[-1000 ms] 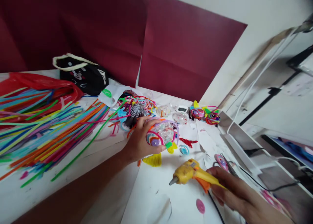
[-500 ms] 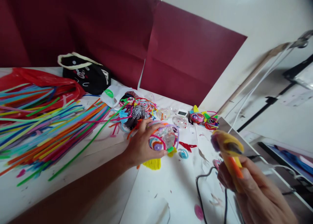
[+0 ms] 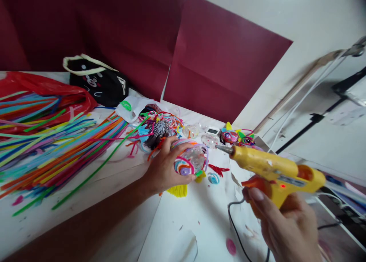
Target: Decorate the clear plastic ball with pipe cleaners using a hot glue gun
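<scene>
My left hand (image 3: 162, 170) is wrapped round a clear round ornament (image 3: 196, 159) with coiled, colourful pipe cleaners on its side, among them a purple-centred spiral. In my right hand (image 3: 286, 216) is a yellow hot glue gun (image 3: 265, 163), its metal nozzle pointing left toward the ornament but apart from it. A red light glows on the gun's body, and my fingers are by its orange trigger. Below the ornament lies a bundle of yellow strands (image 3: 177, 190). Beside it are a small blue coil (image 3: 213, 178) and a red pipe cleaner piece (image 3: 219, 170).
Many loose pipe cleaners (image 3: 65, 151) spread over the left side, with a red plastic bag (image 3: 42, 83) and a black pouch (image 3: 98, 83) behind. A small digital timer (image 3: 212, 130) and decorated figures (image 3: 236, 136) stand at the back. A black cord (image 3: 233, 216) trails below the glue gun.
My right hand has turned the glue gun, so its nozzle now points left toward the ornament and its side shows. My left hand keeps its hold, nearly still.
</scene>
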{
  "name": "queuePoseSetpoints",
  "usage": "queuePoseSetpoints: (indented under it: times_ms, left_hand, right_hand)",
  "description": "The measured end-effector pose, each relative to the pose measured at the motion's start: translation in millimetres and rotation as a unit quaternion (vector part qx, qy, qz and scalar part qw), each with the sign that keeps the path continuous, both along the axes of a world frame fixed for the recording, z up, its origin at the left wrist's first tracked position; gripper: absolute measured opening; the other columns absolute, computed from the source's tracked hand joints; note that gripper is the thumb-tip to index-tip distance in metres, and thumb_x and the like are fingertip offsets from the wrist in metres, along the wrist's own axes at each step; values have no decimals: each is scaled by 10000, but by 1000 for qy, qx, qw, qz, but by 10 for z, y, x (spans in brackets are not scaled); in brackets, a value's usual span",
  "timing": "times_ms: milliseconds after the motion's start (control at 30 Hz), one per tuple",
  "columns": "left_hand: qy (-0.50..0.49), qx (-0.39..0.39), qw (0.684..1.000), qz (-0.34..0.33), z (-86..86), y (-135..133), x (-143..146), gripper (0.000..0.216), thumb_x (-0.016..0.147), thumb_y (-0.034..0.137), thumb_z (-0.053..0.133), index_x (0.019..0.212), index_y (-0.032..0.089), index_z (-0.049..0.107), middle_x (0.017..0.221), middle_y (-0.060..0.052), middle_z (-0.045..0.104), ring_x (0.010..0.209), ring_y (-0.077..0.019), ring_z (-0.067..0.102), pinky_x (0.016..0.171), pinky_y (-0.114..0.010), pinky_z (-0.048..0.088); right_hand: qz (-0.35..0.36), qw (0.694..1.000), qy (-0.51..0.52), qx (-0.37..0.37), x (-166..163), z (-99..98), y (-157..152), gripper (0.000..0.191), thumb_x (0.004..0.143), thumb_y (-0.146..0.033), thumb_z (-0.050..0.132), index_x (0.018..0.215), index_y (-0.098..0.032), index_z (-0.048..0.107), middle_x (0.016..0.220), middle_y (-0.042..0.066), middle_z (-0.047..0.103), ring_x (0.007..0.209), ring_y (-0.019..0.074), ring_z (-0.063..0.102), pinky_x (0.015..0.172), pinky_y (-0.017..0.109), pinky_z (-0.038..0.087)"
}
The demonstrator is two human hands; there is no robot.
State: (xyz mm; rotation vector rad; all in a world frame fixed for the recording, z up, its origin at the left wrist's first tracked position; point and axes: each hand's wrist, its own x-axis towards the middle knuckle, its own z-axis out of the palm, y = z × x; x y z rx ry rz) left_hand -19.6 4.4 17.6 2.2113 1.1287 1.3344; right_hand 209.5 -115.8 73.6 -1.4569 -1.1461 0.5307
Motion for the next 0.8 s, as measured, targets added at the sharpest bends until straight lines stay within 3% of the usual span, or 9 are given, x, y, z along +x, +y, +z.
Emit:
queuePoseSetpoints:
  times_ms: [100, 367, 600, 800]
  left_hand:
    - [8, -1, 1000, 0, -11, 1, -6, 806, 587, 318, 859, 1306, 339, 494, 1381, -77, 333, 1321, -340, 452, 1102, -493, 440]
    - [23, 20, 1000, 3, -30, 9, -3, 822, 589, 328, 863, 1315, 345, 478, 1381, -82, 331, 1319, -343, 456, 1089, -501, 453]
    - [28, 32, 999, -2, -38, -9, 3, 830, 599, 336, 858, 1336, 354, 477, 1400, -74, 330, 1318, -352, 461, 1068, -489, 480]
    - [33, 55, 998, 4, -37, -11, 12, 821, 595, 342, 855, 1328, 333, 486, 1385, -79, 343, 1306, -346, 474, 1058, -469, 489]
  right_hand:
    - [35, 998, -21, -38, -79, -20, 20, 318, 741, -486, 771, 802, -187, 681, 631, 44, 653, 525, 192, 611, 424, 278, 485]
    - [86, 991, -84, -59, -216, -99, 59, 244, 834, -447, 684, 831, -204, 669, 687, 34, 687, 586, 186, 651, 527, 280, 567]
    - [178, 975, -129, -25, -170, -201, 147, 268, 895, -414, 629, 1078, -223, 668, 847, 51, 690, 620, 167, 643, 518, 248, 565]
    - [187, 965, -180, -42, -169, -178, 137, 251, 933, -374, 590, 1139, -234, 621, 1062, 85, 699, 762, 187, 681, 610, 258, 596]
